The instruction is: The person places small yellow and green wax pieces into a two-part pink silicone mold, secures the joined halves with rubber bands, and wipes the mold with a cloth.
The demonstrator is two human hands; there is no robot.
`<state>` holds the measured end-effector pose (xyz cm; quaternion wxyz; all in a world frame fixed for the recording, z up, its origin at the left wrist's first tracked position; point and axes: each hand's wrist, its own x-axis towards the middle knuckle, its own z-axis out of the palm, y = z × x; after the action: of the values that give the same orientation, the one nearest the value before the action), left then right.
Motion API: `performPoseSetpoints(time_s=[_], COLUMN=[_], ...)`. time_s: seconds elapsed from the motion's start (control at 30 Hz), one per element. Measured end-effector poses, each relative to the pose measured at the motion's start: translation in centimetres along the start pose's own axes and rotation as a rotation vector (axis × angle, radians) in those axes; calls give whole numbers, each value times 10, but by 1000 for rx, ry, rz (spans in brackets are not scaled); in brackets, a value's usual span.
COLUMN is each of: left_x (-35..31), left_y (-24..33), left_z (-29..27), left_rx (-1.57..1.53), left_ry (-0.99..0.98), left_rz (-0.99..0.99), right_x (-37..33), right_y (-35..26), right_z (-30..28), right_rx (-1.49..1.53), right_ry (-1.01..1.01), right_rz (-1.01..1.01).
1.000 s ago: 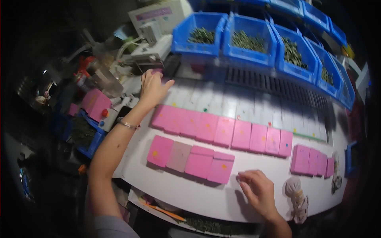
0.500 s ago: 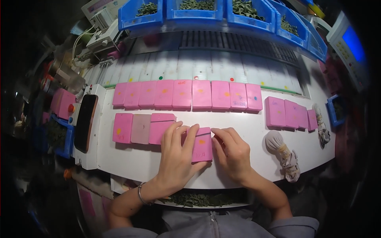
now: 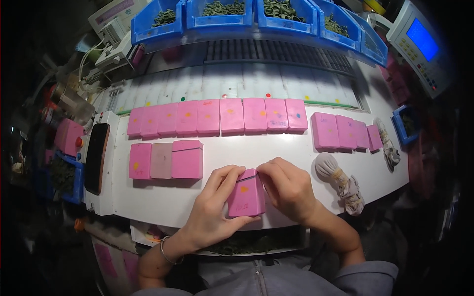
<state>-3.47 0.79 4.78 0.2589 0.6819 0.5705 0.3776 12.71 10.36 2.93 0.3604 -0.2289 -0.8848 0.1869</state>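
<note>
One pink box (image 3: 246, 193) has come out of the near row and now sits at the desk's (image 3: 163, 202) 6 o'clock edge, the left hand (image 3: 213, 209) gripping its side while the right hand (image 3: 286, 190) pinches its lid, so it looks singled out for opening. Three boxes (image 3: 166, 160) remain at 9 o'clock; eight (image 3: 217, 117) line the far row, four (image 3: 345, 131) lie at 3 o'clock.

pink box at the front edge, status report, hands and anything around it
Left hand and right hand both grip the pink box. Box at white table front edge. Nothing crowds it.
</note>
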Motion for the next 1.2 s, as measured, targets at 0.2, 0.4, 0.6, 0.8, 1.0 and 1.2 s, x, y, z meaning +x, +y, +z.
performPoseSetpoints(time_s=[0.2,0.4,0.6,0.8,1.0,1.2], left_x=[-4,-2,2,-14,-41,-56], left_y=[-6,-5,-26,-150,-190,-197], left_z=[0,15,-51,-252,-289,-279], left_rx=[-216,-374,50,1027,835,1216], left_ry=[-110,-193,193,566,448,691], left_rz=[41,-4,66,-794,-994,-748], right_x=[8,-1,-12,-12,-10,-17], right_y=[2,5,20,19,20,27], right_z=[-28,-34,-20,-18,-15,-13], right_rx=[398,697,652,788,786,729], right_ry=[-264,-326,-220,-195,-186,-194], right_rz=[371,609,712,786,770,758])
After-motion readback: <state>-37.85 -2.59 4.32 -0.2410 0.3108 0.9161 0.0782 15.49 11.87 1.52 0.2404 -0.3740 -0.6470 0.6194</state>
